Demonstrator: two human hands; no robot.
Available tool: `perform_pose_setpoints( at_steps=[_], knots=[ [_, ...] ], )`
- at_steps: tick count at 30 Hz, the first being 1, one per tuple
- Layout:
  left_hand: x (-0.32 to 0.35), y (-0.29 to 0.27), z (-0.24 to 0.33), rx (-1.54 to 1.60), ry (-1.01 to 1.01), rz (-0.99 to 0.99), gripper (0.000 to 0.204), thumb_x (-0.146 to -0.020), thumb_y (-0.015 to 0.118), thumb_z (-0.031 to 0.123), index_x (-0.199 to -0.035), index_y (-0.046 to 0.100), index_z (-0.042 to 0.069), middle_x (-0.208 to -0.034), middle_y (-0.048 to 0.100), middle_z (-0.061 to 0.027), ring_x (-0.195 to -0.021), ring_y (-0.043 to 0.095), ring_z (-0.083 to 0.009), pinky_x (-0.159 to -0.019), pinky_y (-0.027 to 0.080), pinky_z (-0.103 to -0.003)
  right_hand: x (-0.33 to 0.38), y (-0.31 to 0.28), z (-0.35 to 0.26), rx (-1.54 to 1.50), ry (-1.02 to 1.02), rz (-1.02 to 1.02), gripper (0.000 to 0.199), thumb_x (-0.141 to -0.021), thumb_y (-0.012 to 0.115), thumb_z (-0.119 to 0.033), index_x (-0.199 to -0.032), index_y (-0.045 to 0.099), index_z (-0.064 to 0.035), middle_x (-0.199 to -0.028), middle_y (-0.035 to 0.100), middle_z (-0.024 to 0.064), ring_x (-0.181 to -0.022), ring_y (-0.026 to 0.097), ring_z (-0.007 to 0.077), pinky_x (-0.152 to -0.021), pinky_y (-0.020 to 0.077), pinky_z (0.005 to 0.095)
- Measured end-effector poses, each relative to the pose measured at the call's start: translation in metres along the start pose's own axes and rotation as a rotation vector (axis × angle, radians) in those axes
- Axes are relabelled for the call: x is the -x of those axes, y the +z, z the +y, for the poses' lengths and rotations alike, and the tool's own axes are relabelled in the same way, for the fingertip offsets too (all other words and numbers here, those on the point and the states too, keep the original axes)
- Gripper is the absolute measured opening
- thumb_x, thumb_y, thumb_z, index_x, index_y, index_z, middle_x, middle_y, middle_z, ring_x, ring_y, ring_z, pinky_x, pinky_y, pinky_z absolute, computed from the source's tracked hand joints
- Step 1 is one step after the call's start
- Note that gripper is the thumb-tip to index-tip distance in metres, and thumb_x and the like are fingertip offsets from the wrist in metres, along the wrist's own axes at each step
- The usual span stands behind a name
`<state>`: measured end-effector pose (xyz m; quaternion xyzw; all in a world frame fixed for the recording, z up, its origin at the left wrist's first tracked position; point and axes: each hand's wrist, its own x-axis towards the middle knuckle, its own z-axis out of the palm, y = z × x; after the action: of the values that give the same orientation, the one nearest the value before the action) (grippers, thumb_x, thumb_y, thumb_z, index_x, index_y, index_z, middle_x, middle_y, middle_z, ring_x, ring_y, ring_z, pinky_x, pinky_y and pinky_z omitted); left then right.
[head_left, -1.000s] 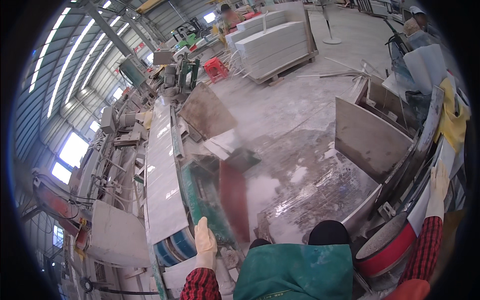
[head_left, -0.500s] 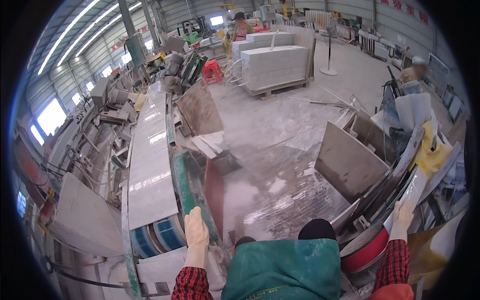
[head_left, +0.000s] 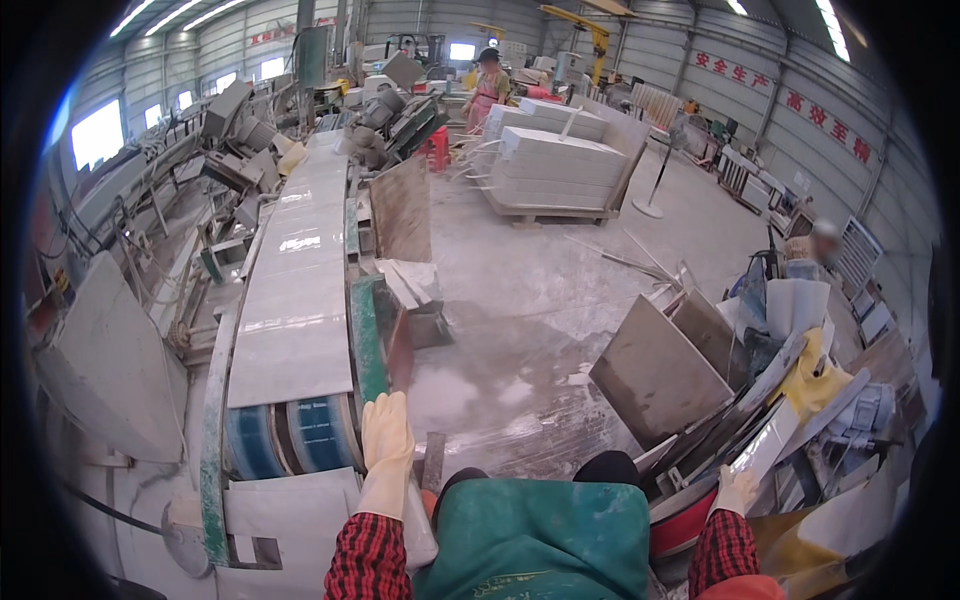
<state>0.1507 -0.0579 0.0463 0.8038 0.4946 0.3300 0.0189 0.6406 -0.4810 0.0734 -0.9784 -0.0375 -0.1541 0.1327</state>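
Observation:
My left hand [head_left: 386,440], in a cream rubber glove, lies by the near end of the green side rail [head_left: 368,335] of a conveyor. Its fingers are stretched forward and nothing shows in them. Glossy pale slabs [head_left: 290,310] cover the belt, and its blue end [head_left: 320,435] is bare beside that hand. Down at the right, my right hand [head_left: 737,490], gloved alike, has its fingers closed at the lower end of a glossy white strip [head_left: 768,440]. The hand partly hides that end.
Brown boards [head_left: 662,370] lean ahead on the right, with a yellow cloth [head_left: 810,380] behind them. Farther off, stacked white slabs [head_left: 555,170] stand on a pallet near a person [head_left: 488,90]. Another person [head_left: 812,245] is at the right. A fan [head_left: 650,208] stands on the floor.
The view has tilted up and turned, showing more of the hall. My right hand sits lower along the white strip. My left hand stays near the green rail.

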Motion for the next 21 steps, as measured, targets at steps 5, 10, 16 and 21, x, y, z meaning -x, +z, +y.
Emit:
perform_pose_setpoints(
  at_steps=[5, 10, 16, 21],
  knots=[
    [0.001, 0.002, -0.004, 0.011, -0.034, 0.019, 0.010, -0.086, 0.052, 0.003, -0.094, 0.056, 0.005, -0.095, 0.060, -0.0163, -0.094, 0.054, -0.0374, -0.088, 0.043, -0.046, -0.011, 0.009, 0.018, -0.035, -0.004, -0.140, 0.074, -0.085, 0.074, -0.044, -0.135, 0.046, 0.0038, -0.132, 0.050, 0.0337, -0.123, 0.050, 0.0483, -0.104, 0.0439, 0.0487],
    [0.003, 0.003, -0.005, 0.018, -0.037, 0.013, 0.014, -0.084, 0.055, 0.004, -0.097, 0.059, 0.005, -0.100, 0.063, -0.0164, -0.103, 0.057, -0.0358, -0.093, 0.044, -0.044, -0.028, 0.030, 0.039, -0.003, 0.087, -0.102, 0.067, -0.078, 0.079, -0.034, -0.127, 0.055, 0.0042, -0.128, 0.056, 0.0293, -0.116, 0.056, 0.0483, -0.100, 0.0474, 0.0472],
    [0.006, 0.007, -0.013, 0.052, -0.038, -0.026, 0.016, -0.079, 0.061, 0.006, -0.095, 0.058, 0.005, -0.100, 0.063, -0.0164, -0.105, 0.057, -0.0358, -0.096, 0.043, -0.045, -0.038, 0.035, 0.034, -0.401, 0.172, -0.057, 0.057, -0.067, 0.082, -0.016, -0.116, 0.061, 0.0019, -0.111, 0.067, 0.0202, -0.100, 0.065, 0.0388, -0.083, 0.0536, 0.0460],
    [0.007, -0.003, -0.009, 0.101, -0.081, -0.075, 0.027, -0.079, 0.067, 0.009, -0.104, 0.059, 0.005, -0.108, 0.061, -0.0188, -0.108, 0.054, -0.0387, -0.097, 0.043, -0.047, -0.088, 0.013, 0.040, -1.239, 0.441, -0.167, 0.046, -0.070, 0.078, -0.011, -0.112, 0.062, -0.0037, -0.099, 0.067, 0.0098, -0.087, 0.064, 0.0245, -0.077, 0.0517, 0.0425]
  ],
)
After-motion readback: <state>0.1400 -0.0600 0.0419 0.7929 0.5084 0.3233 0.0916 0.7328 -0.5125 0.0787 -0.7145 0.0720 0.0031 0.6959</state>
